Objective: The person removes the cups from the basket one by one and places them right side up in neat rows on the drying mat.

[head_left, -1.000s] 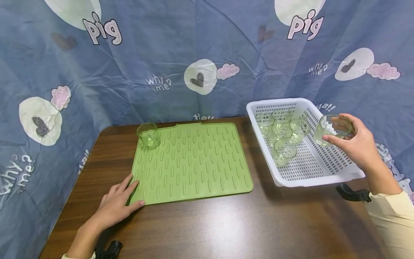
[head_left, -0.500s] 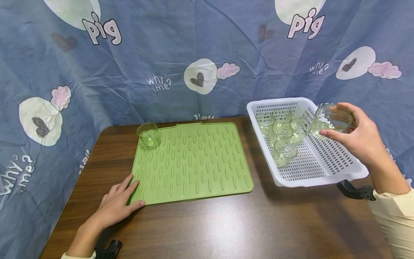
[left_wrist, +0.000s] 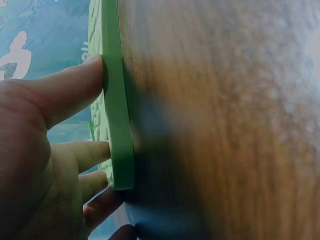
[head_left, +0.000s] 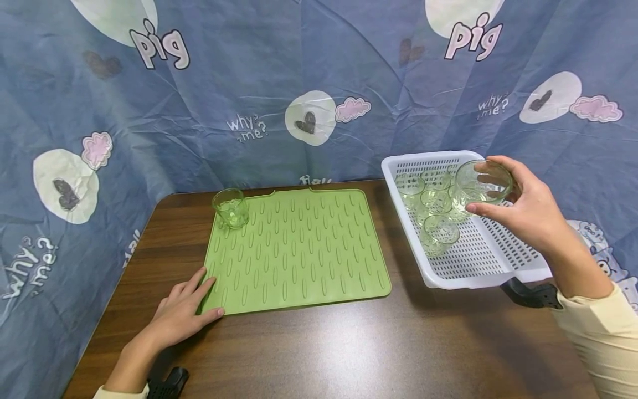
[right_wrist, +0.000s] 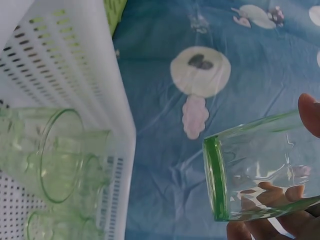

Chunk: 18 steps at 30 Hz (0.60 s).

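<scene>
My right hand (head_left: pixel 525 208) grips a clear greenish glass tumbler (head_left: pixel 480 185) by its sides, thumb in front and fingers behind. It is held above the right part of a white plastic basket (head_left: pixel 433 274). The right wrist view shows the raised glass (right_wrist: pixel 260 170) with its thick green base apart from the basket wall. Several similar glasses (head_left: pixel 438 235) stand inside the basket. On the left, my left hand (head_left: pixel 179 313) lies with fingers spread on the near left corner of a green ridged mat (head_left: pixel 299 249). Its thumb (left_wrist: pixel 75 90) touches the mat's edge in the left wrist view.
One more glass (head_left: pixel 231 209) stands upright on the mat's far left corner. The dark wooden table (head_left: pixel 324 354) ends at a blue printed cloth (head_left: pixel 249 72) behind it. A strip of bare table separates the mat from the basket.
My right hand has lifted the glass slightly and carried it left over the basket. The left hand and the mat stay where they were.
</scene>
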{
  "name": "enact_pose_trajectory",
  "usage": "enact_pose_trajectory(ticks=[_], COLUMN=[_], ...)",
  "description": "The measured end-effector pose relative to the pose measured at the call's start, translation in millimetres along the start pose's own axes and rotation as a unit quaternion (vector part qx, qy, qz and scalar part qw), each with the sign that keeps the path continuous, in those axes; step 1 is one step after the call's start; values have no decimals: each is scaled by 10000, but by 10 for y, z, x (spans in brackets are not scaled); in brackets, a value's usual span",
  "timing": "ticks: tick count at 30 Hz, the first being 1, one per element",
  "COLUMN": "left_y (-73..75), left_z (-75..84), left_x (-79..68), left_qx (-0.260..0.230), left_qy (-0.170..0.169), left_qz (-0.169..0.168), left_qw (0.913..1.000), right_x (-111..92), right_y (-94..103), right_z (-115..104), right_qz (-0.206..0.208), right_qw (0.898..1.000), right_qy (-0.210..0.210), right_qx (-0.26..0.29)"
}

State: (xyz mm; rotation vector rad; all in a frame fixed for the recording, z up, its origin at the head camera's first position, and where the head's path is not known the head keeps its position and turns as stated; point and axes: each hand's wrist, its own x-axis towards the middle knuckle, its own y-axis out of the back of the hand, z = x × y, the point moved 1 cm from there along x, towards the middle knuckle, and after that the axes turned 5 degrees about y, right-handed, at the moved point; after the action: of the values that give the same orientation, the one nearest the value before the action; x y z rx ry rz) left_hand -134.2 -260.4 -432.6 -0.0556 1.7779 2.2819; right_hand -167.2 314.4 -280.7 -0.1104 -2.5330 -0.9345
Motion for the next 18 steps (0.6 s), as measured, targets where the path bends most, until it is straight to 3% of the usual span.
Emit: enact_pose_trajectory(ticks=[18], left_y=[-5], left_z=[-14], left_x=[2], left_qx=[64], left_qy=[-29], left_qz=[26], left_qw=[10000], right_x=[164], right_y=[-345], right_z=[-381], right_qz=[-552], right_qw=[9966], right_qy=[538], right_qx=[290])
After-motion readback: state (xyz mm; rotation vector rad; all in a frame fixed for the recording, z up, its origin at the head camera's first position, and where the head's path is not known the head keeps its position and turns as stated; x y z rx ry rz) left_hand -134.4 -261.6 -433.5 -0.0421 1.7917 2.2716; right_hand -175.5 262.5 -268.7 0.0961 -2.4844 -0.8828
